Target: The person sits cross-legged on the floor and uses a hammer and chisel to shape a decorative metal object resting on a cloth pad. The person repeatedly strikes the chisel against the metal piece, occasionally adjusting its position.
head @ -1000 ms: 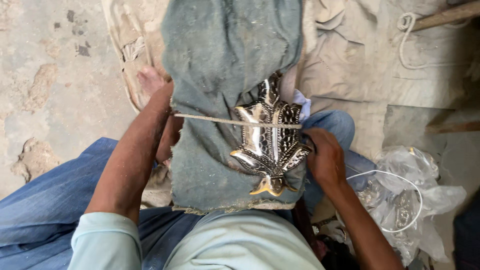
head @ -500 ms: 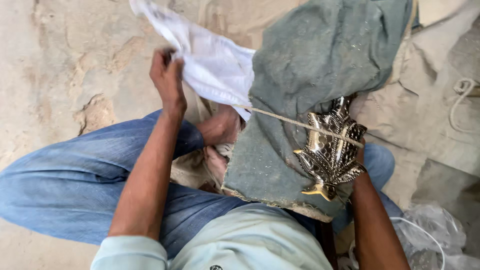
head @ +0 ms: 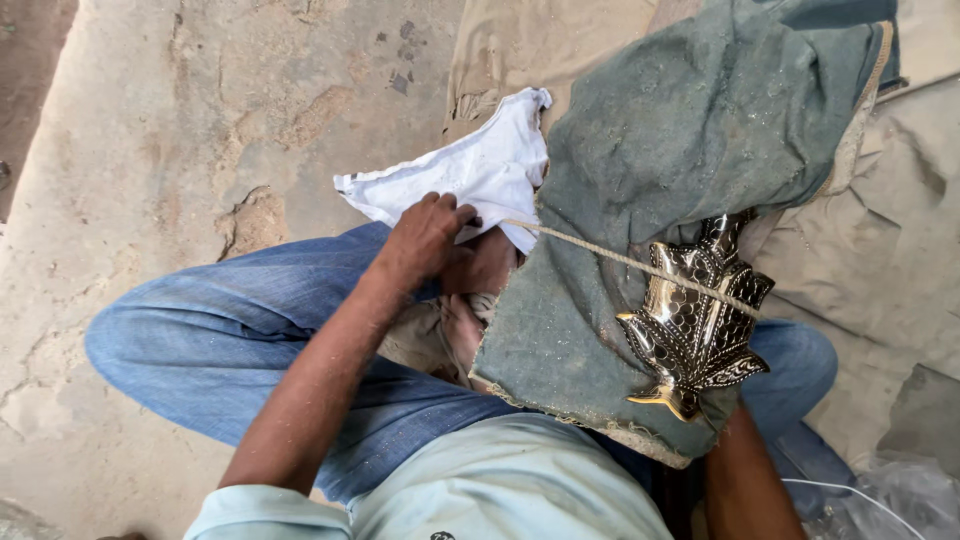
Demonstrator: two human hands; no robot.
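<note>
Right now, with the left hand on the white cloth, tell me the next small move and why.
Probably bring the white cloth across to the metal piece. The left hand grips the cloth's near edge, apart from the piece, which lies shiny on the green cloth under a taut string. The right hand is hidden beneath the green cloth, so only the left looks free.

1. Plain white cotton rag, with a faint grey stripe along one hem.
2. Dusty grey-green coarse cloth, speckled with pale grit.
3. Shiny silver leaf-shaped metal ornament, with a dark scale pattern and a gold tip.
4. Blue denim jeans.
5. Tan twisted cord.
</note>
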